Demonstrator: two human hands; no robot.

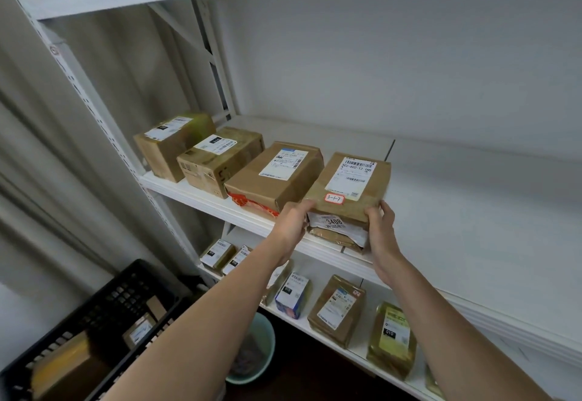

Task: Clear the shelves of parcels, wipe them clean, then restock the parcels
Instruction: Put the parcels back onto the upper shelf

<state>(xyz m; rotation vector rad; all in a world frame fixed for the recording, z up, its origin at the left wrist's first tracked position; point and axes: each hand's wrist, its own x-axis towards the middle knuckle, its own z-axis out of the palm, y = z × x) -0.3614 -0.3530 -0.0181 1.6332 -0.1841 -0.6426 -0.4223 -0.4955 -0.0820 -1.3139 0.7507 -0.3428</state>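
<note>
A brown cardboard parcel (352, 185) with a white label and a red-edged "3-1-7" sticker sits at the front of the white middle shelf (456, 199). My left hand (294, 222) grips its near left corner and my right hand (381, 227) grips its near right corner. Three more brown parcels stand in a row to its left: one flat with red tape (277, 177), one smaller (220, 159), one at the far left (173, 145).
The lower shelf (356, 350) carries several small parcels. A black plastic crate (104, 315) with parcels inside stands on the floor at lower left, beside a teal bucket (261, 350). The right part of the middle shelf is bare. A curtain hangs at the left.
</note>
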